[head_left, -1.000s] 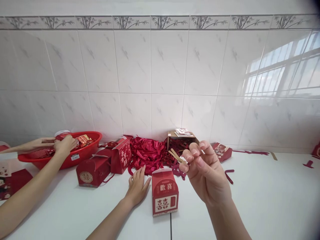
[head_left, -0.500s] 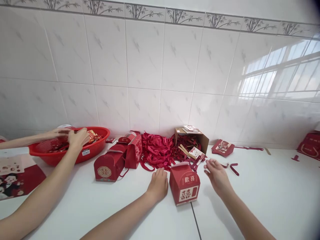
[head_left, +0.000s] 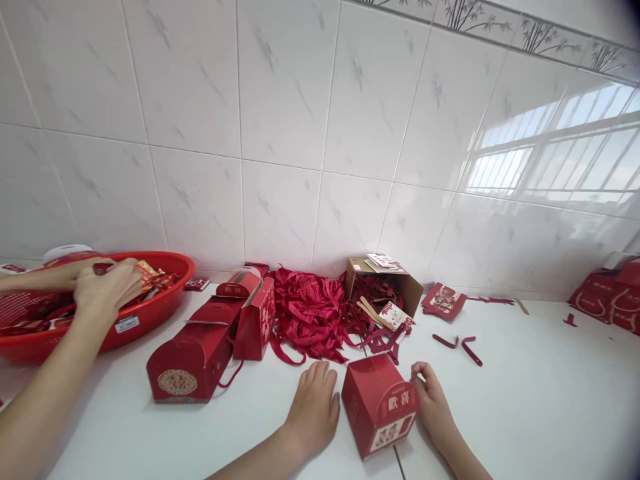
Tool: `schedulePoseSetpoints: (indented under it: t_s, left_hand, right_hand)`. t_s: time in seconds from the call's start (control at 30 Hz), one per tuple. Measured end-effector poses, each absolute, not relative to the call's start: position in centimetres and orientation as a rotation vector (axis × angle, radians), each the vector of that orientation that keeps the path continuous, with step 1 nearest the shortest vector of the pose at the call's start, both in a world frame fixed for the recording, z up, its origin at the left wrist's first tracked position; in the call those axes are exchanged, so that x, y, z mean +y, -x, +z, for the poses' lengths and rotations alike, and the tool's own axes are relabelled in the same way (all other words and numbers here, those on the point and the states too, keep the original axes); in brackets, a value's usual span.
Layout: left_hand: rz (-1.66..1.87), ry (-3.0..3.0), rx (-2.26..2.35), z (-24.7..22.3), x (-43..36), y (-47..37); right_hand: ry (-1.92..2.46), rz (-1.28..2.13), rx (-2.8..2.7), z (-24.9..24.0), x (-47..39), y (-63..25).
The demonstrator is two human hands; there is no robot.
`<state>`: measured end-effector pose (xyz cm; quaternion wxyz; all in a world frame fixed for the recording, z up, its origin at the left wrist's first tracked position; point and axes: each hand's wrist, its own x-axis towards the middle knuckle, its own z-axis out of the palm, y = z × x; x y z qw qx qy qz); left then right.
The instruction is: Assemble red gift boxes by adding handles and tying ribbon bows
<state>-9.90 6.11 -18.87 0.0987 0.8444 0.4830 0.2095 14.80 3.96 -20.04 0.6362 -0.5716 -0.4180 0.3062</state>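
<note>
A red gift box (head_left: 375,407) with gold and white lettering stands closed on the white table between my hands, its rounded flap facing front right. My left hand (head_left: 314,407) lies on the table just left of the box, fingers extended and holding nothing. On the other side, my right hand (head_left: 434,400) is at the box's right edge, its fingers curled beside the rounded flap; whether they pinch anything is hidden. Behind the box lie dark red strips (head_left: 387,343) and a heap of red ribbon (head_left: 310,310).
Another person's hands (head_left: 107,287) reach into a red basket (head_left: 145,327) at left. Red boxes (head_left: 183,363) stand beside it. A cardboard box (head_left: 413,290) with cards is at the wall; a red packet (head_left: 444,301), loose strips (head_left: 471,350) and red bags (head_left: 605,293) lie right.
The view has shifted and tilted. The red box is turned, its lettered front now facing more to the right. My right hand has come in against the box's right side, its fingers more curled.
</note>
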Motion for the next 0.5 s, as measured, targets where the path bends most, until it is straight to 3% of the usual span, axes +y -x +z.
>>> schedulePoseSetpoints:
  t_s: [0.5]
  left_hand:
    - [0.599,-2.583,2.069,-17.6,9.5,11.4]
  right_hand:
    - [1.311,0.669,-1.025,-20.7,4.9,-15.9]
